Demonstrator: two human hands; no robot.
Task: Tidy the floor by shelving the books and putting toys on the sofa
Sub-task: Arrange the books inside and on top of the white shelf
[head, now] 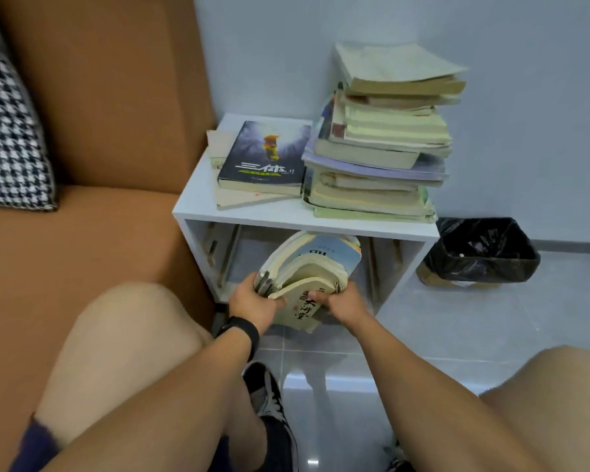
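Note:
A bundle of several worn paperbacks (312,267) is held tilted at the mouth of the white shelf cube's (286,218) lower compartment, its far end inside the opening. My left hand (252,303) grips the bundle's left side, a black band on that wrist. My right hand (346,303) grips its right side, thumb on the front cover with black characters. On top of the cube lie a dark-covered book (264,158) over a pale one and a tall leaning stack of books (382,141). The brown sofa (82,233) stands to the left of the cube.
A houndstooth cushion (11,131) leans on the sofa at far left. A black-lined bin (481,250) sits on the grey tiled floor right of the cube, against the pale wall. My bare knees and a dark shoe (269,396) fill the foreground.

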